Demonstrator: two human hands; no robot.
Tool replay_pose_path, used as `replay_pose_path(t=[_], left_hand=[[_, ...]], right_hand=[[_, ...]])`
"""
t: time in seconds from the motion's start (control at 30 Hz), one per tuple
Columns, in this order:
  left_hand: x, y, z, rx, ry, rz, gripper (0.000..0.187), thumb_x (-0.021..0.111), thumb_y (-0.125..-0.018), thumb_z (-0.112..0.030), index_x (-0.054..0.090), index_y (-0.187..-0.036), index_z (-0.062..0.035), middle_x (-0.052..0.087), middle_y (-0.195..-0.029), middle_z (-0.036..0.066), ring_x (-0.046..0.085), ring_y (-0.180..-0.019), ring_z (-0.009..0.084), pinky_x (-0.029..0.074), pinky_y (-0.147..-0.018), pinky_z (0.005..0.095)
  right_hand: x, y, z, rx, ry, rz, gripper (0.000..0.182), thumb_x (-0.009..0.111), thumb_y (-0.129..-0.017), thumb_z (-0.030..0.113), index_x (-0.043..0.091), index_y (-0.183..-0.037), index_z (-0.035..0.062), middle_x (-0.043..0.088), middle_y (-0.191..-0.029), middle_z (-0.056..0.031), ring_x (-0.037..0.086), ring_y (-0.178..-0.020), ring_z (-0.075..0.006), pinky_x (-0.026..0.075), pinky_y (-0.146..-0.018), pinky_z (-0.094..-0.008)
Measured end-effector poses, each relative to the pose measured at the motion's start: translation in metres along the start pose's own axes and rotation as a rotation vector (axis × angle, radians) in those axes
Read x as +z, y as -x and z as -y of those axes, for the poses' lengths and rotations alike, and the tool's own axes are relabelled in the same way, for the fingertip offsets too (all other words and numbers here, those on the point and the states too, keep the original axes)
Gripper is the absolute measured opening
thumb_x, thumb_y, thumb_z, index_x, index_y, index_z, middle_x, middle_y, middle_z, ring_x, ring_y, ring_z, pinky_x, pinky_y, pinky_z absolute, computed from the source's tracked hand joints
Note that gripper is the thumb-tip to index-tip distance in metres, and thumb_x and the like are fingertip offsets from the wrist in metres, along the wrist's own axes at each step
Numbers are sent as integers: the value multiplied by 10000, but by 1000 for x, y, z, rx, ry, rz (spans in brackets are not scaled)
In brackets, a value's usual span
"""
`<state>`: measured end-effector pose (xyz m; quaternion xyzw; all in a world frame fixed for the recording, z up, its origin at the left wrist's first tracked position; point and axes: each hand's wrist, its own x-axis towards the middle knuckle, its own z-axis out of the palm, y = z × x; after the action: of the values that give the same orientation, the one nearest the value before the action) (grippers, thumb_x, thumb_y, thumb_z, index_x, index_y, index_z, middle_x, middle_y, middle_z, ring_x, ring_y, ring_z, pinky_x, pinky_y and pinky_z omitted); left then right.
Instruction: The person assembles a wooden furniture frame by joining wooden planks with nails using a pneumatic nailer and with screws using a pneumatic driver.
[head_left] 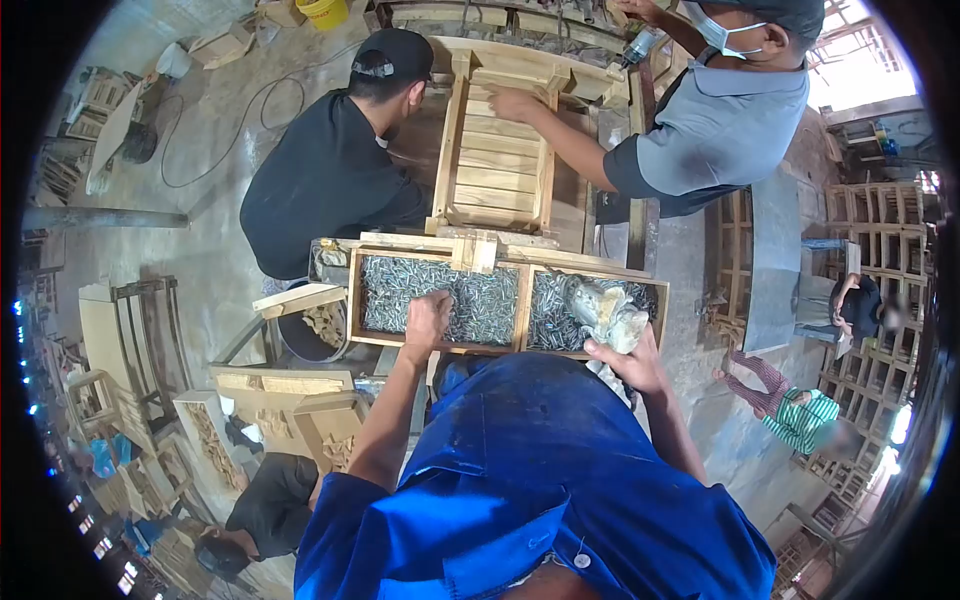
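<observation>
A wooden box (pixel 356 300) with two compartments stands just in front of my body, with many small metal fasteners (pixel 385 290) that look like screws or bolts. My left hand (pixel 428 318) reaches into the left compartment, its fingers pinched together at the metal pieces; what lies between them is too small to make out. In my right hand (pixel 640 365) is a worn power drill (pixel 610 315) wrapped in pale material. Its front end points away from me, over the right compartment. My palm partly hides its handle.
Beyond the box stands a slatted wooden frame (pixel 495 165), with one co-worker (pixel 330 190) at its left and another (pixel 720 130) touching it from the right. A bucket of wood scraps (pixel 310 335) sits left of the box. Stacked wooden frames (pixel 880 240) stand far right.
</observation>
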<state>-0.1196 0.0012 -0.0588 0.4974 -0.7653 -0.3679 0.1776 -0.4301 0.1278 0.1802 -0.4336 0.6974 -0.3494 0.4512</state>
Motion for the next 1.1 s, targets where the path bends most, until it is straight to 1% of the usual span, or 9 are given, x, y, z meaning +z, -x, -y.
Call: replay_pose_path(t=[0.1,0.17,0.2,0.3,0.43,0.47,0.6,0.87,1.1], left_hand=[[-3,-1,12,-181,194,-13,127,733,-827,-59,704,-915,29,725,-843,182,712,-727,288,559,-682,350],[-10,-1,18,-389,631,73,84,723,-843,-30,723,-915,13,737,-838,122,708,-731,204,558,-698,321],[-12,-1,20,-364,883,91,92,713,-859,0,732,-950,-2,721,-825,84,674,-719,149,550,-677,295],[-56,-9,-29,-455,1200,186,91,705,-874,3,730,-962,-2,710,-804,85,655,-680,148,540,-649,278],[-82,-23,-65,-494,1394,252,118,704,-899,-36,707,-1004,17,673,-749,83,606,-581,134,515,-563,269],[-84,-27,-72,-465,1369,219,130,703,-895,-30,703,-1018,9,660,-722,75,574,-536,123,483,-509,266],[-83,-38,-80,-326,1395,210,107,713,-883,-29,711,-985,3,645,-690,55,554,-537,112,466,-517,262],[-82,-56,-121,-193,1224,294,106,707,-909,-78,712,-971,9,637,-717,34,547,-603,94,461,-571,251],[-86,-81,-141,-285,1019,364,109,709,-914,-68,727,-987,11,675,-791,28,572,-671,66,486,-606,221]], right_hand=[[15,-8,8,-70,-48,17,381,801,-806,116,656,-1129,-25,702,-979,-82,622,-871,-160,509,-821,-325],[24,-12,9,8,-208,68,288,753,-823,51,639,-1078,-19,651,-893,-49,616,-735,-118,512,-655,-303],[31,-13,13,46,-284,52,247,734,-832,53,629,-1046,-8,632,-830,-32,582,-626,-83,480,-550,-268],[36,-17,25,218,-388,110,287,731,-824,68,617,-1073,-19,638,-831,-48,592,-617,-105,481,-557,-264],[45,-26,40,250,-495,92,365,716,-821,78,586,-1146,-27,651,-828,-82,605,-601,-137,493,-549,-274],[45,-28,38,237,-506,100,393,702,-830,79,567,-1183,-26,657,-862,-98,624,-649,-155,506,-552,-281],[40,-34,30,240,-588,135,432,687,-841,71,540,-1238,-14,654,-933,-113,644,-765,-176,526,-572,-290],[8,-44,7,295,-676,245,488,699,-856,89,516,-1299,-3,662,-986,-119,657,-807,-185,535,-595,-282],[-28,-75,-14,278,-706,338,491,725,-856,115,520,-1281,-19,662,-995,-120,657,-804,-187,541,-578,-283]])
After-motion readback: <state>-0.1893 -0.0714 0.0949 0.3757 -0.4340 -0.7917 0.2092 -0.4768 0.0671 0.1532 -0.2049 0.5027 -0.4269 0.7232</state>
